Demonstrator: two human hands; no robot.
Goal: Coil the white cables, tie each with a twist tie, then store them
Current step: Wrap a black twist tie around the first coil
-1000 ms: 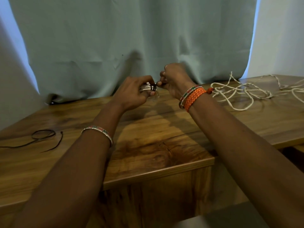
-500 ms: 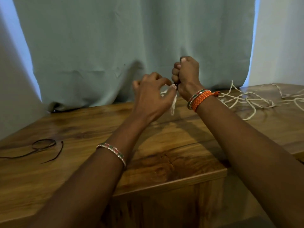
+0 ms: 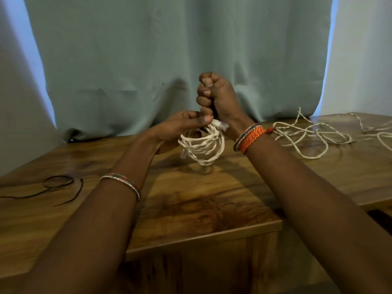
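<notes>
Scanning left to right. Black twist ties [image 3: 55,185] lying loose on the desk [image 3: 191,209] at far left, well apart from the hands; probably staged for the cables not yet tied. Count hard to call: one loop plus a stray strand or two, thin and dark against the wood.

Left hand [image 3: 178,130]: grip narrow, thumb and fingers pinching the top of the coiled white cable [image 3: 203,145]; likely bunching the loops so they don't spring apart. Coil hangs clear of the desk, between the two hands, loops dangling, one clear-tipped connector poking out near the right wrist.

Right hand [image 3: 216,98]: fist closed just above the coil, held upright; looks like pulling or twisting a tie tight round the neck of the bundle. Tie itself mostly hidden inside the fist, only a dark sliver below the fingers, so can't confirm what the grip holds.

Further right: loose white cables [image 3: 314,136] sprawled on the desk, uncoiled, running out of frame at the right edge. Total length and number unclear. No storage container visible.
</notes>
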